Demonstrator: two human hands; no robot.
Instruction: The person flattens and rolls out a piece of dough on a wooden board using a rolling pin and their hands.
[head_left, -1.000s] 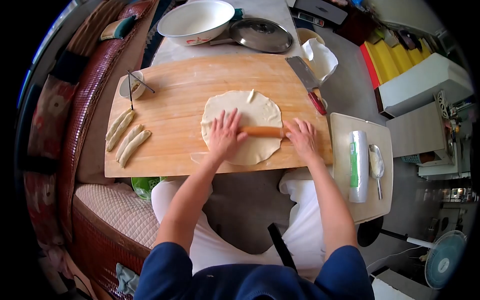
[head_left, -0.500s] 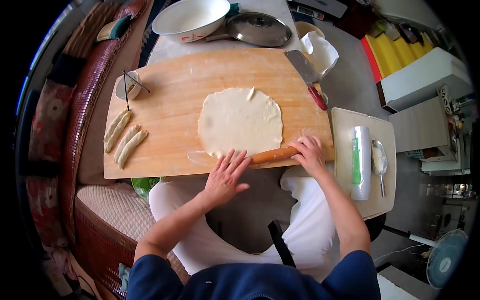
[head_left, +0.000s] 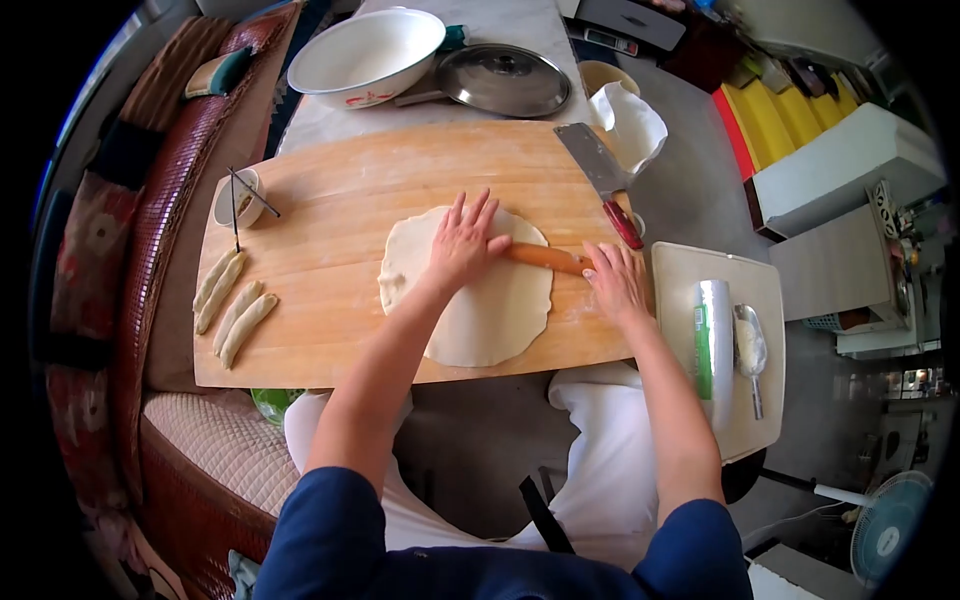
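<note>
A rolling pin lies across the upper half of a flat, round sheet of dough on a wooden board. My left hand rests flat over the pin's left end with its fingers stretched out and apart, hiding that end and some dough. At the other end, my right hand curls over the pin, just beyond the dough's right edge. A small lumpy fold shows on the sheet's left rim. Pairs of dough strips lie on the board's left side.
A small bowl with chopsticks stands at the board's back left. A cleaver lies at the back right. Behind are a white basin and a metal lid. On the right, a tray bears a plastic-wrap roll and a flour scoop.
Both hands and the rolling pin have moved away from the board's near edge onto the dough's upper half. The dough's lumpy fold now shows at its left rim. The view has shifted slightly.
</note>
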